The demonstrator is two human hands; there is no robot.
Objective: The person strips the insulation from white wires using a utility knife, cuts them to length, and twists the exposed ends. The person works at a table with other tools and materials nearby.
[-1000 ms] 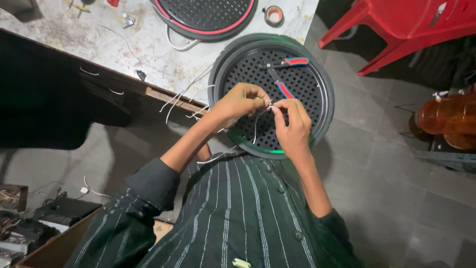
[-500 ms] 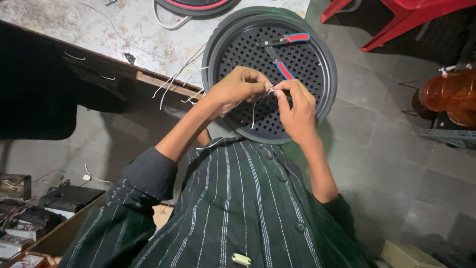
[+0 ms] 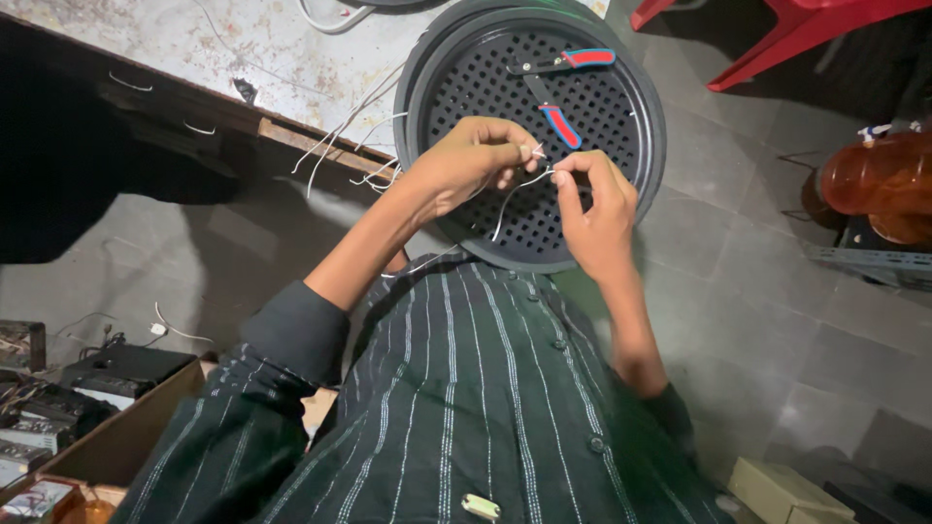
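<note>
Left hand (image 3: 464, 167) and right hand (image 3: 594, 199), fingers pinched on thin wire (image 3: 510, 194) ends above grille (image 3: 621, 126) for close joining; cutters (image 3: 563, 92) parked within reach.

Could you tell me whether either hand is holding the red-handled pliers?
No, the red-handled pliers lie on the round perforated black grille, apart from both hands.
</note>
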